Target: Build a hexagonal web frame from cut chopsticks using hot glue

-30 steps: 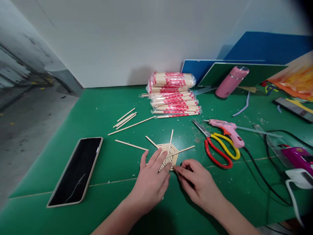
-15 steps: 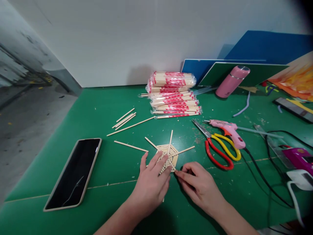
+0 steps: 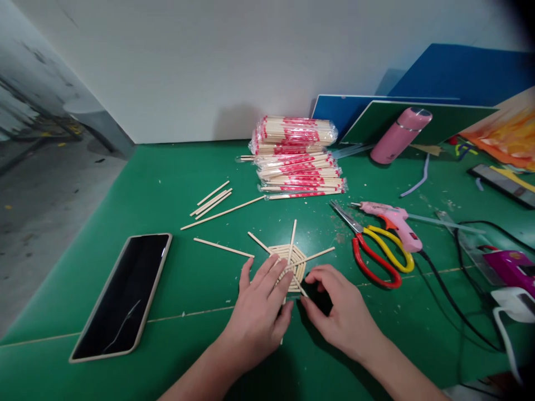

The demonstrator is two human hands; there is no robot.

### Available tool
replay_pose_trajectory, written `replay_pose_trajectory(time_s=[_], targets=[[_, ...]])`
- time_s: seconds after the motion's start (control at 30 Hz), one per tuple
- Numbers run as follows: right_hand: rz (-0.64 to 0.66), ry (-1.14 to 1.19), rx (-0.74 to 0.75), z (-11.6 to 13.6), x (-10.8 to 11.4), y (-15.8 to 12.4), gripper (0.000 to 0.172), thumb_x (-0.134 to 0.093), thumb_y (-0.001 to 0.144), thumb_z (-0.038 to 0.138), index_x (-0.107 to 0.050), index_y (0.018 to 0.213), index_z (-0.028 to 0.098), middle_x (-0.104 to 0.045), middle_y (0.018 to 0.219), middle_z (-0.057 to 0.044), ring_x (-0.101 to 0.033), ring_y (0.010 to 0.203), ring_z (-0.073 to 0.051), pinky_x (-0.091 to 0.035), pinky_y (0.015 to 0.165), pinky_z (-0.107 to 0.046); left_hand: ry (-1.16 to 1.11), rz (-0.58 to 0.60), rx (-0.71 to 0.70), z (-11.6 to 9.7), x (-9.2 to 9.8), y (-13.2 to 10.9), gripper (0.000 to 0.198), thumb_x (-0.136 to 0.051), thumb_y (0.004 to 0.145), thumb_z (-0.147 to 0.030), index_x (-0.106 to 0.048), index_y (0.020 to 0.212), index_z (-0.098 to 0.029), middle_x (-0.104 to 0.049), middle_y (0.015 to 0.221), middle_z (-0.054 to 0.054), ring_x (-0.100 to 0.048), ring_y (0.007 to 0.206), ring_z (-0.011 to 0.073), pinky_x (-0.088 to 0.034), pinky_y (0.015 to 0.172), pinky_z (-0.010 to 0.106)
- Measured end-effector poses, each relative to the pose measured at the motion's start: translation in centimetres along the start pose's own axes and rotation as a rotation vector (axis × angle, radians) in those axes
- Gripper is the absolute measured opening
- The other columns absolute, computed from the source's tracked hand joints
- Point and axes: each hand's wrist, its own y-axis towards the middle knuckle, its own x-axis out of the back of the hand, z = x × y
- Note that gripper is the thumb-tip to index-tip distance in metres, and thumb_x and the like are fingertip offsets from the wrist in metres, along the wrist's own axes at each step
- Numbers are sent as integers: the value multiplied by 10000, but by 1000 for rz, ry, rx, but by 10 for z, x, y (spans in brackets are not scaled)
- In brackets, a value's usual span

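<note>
A web-shaped piece made of wooden sticks (image 3: 298, 253) lies on the green table, with longer sticks reaching outward like spokes. My left hand (image 3: 259, 301) rests on its left part, fingers stretched out and covering much of it. At the lower right edge is my right hand (image 3: 338, 314). Its thumb and forefinger are apart, on either side of the end of one spoke stick (image 3: 301, 288), the thumb close to the tip. Whether the thumb touches that stick I cannot tell. One loose stick (image 3: 223, 248) points toward my left fingertips.
Cut sticks (image 3: 211, 204) lie behind, near packs of wrapped chopsticks (image 3: 298, 161). On the right are scissors (image 3: 376, 250), a pink glue gun (image 3: 393, 220) with its cable, and a pink bottle (image 3: 400, 136). A phone (image 3: 121, 298) lies left. Boards (image 3: 422, 125) lean at the back.
My right thumb and forefinger have parted from their pinch at the spoke's end. My left thumb has spread a little away from its fingers. The view has shifted slightly.
</note>
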Motion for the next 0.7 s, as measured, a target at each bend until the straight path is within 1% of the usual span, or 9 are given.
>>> replay_pose_trajectory(time_s=[0.13,0.27,0.5,0.7], targets=[[63,-74,-28,4,-2,9,175,-536,718,169,-478,879,201,-535,859,-15,-485,791,-167,-383,685,-290,-11,38,15,1,-1,0,342,-443,791,-225,-507,1122,-167,-504,1224,103,-382,1181,271,-165,976,545],[97,-121,-60,5,0,13,129,-517,735,183,-475,855,204,-538,824,-6,-484,764,-166,-369,651,-279,-23,74,22,3,-2,0,279,-437,794,-229,-563,1043,-209,-488,1243,89,-370,1190,274,-162,966,561],[128,-123,-102,9,3,17,147,-525,711,163,-465,837,207,-545,818,5,-487,758,-156,-366,650,-263,-47,40,7,4,-4,-2,263,-430,798,-205,-581,1013,-206,-477,1251,98,-346,1207,266,-154,973,557],[153,-121,-129,7,4,20,150,-534,699,168,-457,819,211,-547,792,11,-494,732,-150,-356,617,-250,-48,20,-6,3,-2,1,248,-434,797,-191,-592,989,-188,-508,1216,115,-384,1179,272,-183,956,564]])
